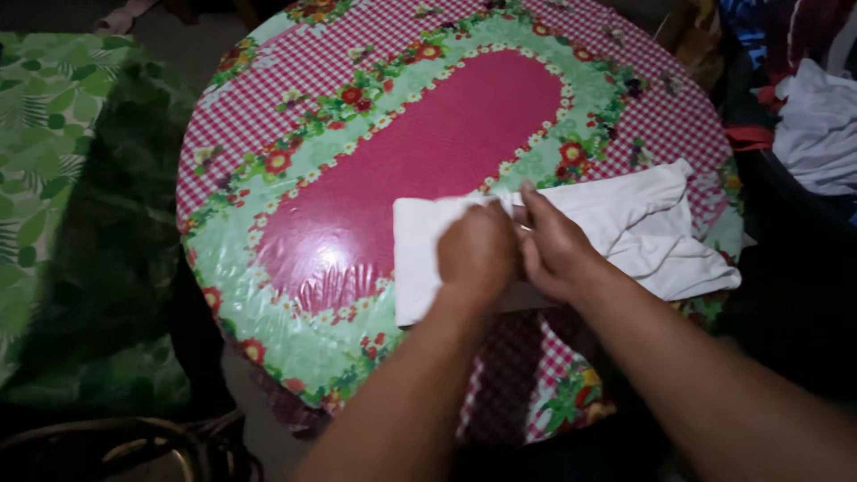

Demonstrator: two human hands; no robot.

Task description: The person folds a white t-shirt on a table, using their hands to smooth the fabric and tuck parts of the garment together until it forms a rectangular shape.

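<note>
Your left hand point(476, 254) and right hand point(555, 250) sit side by side on a white cloth point(643, 228), which lies at the near right part of the round desk point(268, 98). The cloth's long axis runs left to right across the view, tilting slightly up toward the right; its left end is folded flat into a neat rectangle with a straight edge, while its right end is loose and rumpled, spreading to the desk's rim. The fabric looks soft, matte and thin. Your left hand's fingers are curled shut, knuckles up, pressing on the folded part; your right hand's fingers point(528, 198) are drawn together, pinching a fold of the cloth at its upper edge. The desk wears a glossy plastic cover, shiny under the light: a deep pink oval in the middle, a pale green band of red flowers around it, red-and-white check toward the rim. To the left lies green leaf-print fabric point(54, 134); at far right, a pile of clothes point(817, 125).
</note>
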